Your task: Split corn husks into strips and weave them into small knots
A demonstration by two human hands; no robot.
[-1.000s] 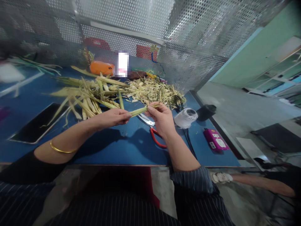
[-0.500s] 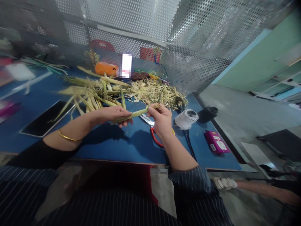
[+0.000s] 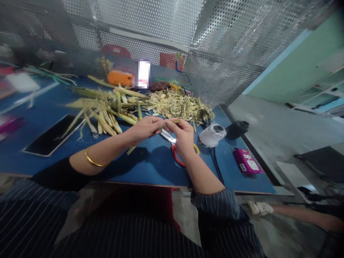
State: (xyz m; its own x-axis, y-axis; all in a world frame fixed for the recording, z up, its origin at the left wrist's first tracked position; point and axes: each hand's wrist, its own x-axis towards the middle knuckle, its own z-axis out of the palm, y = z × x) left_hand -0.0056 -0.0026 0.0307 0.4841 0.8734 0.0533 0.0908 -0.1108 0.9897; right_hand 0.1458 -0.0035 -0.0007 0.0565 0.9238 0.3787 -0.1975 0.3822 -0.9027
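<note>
The left hand and the right hand are meeting fingertip to fingertip, both with thumb and fingers closed on a leaf strip. Its visible stretch is lying at the right fingertips, so the right hand is the nearer to it, and its long axis is running roughly crosswise, from one set of fingers toward the other. Some loose ends are poking out below the left wrist, toward the person — perhaps the same strip, but the forearm is covering any join. Scissors are lying just beneath the fingertips, blades pointing leftward, their handles partly hidden by the right hand. Beyond the fingers, longer leaves are spreading to the left and a heap of shreds is sitting straight ahead. The hands are hiding most of the strip — its full length and exact fold I cannot tell.
</note>
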